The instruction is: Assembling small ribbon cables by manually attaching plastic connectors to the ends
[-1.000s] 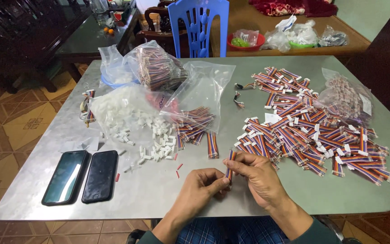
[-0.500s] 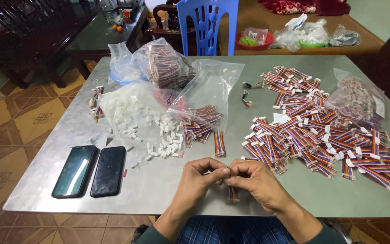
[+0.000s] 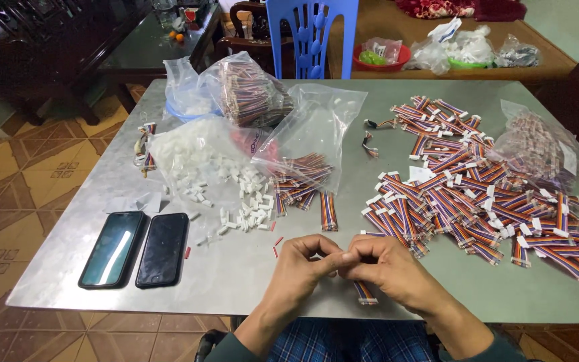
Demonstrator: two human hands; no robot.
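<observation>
Spanning nearly the whole view, grey metal table [image 3: 236,281] carrying all the work material. Covering the right half, wide heap of finished multicoloured ribbon cables [image 3: 477,194] with white end plugs, lying loosely crossed. Resting at the far right, just beside that heap, clear bag of more cables [image 3: 537,144]. Lying toward the far left of the tabletop, clear bag of small white connector housings [image 3: 192,151], its contents spilling toward the near edge as loose white housings [image 3: 246,201]. Leaning behind it, bundled bag of striped cables [image 3: 252,94], and an almost flat clear bag [image 3: 316,131] with unplugged cables [image 3: 296,184] fanning out of its mouth. Sitting side by side near the left front edge, two dark phones [image 3: 135,249], screens up. Meeting at the front centre, left hand [image 3: 299,268] and right hand [image 3: 387,268], fingertips touching, both pinching one short ribbon cable [image 3: 364,293]; upper end hidden between the fingers, lower end with its white plug hanging down from the right hand just over the table's near edge. Lying beside the left hand, a few tiny red scraps [image 3: 276,247].
</observation>
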